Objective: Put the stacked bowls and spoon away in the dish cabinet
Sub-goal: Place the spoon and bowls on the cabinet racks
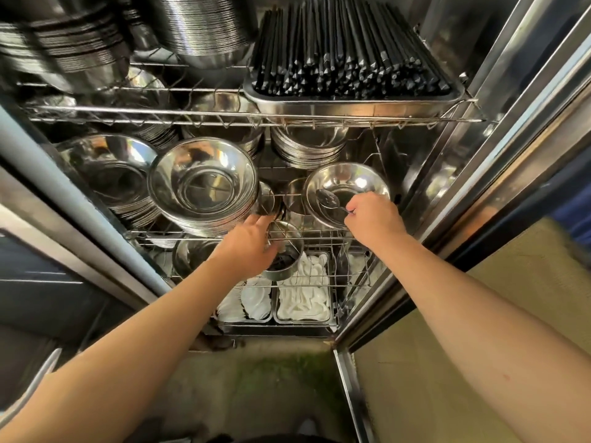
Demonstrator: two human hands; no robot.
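A shiny steel bowl (347, 182) sits tilted on the right of the cabinet's middle wire shelf (198, 233). A metal spoon (329, 199) lies inside it, and my right hand (372, 217) pinches the spoon's handle at the bowl's near rim. My left hand (252, 247) reaches to the front wire of that shelf, its fingers curled at a small steel cup (283, 255) just below; whether they grip the cup or the wire is unclear. A tall stack of steel bowls (204, 187) stands to the left.
The top rack carries a steel tray (351, 105) of black chopsticks and more bowl stacks (64, 49). White plastic spoons (303, 295) fill trays on the bottom shelf. The open cabinet door (479, 174) stands at the right, a grey frame edge (80, 199) at the left.
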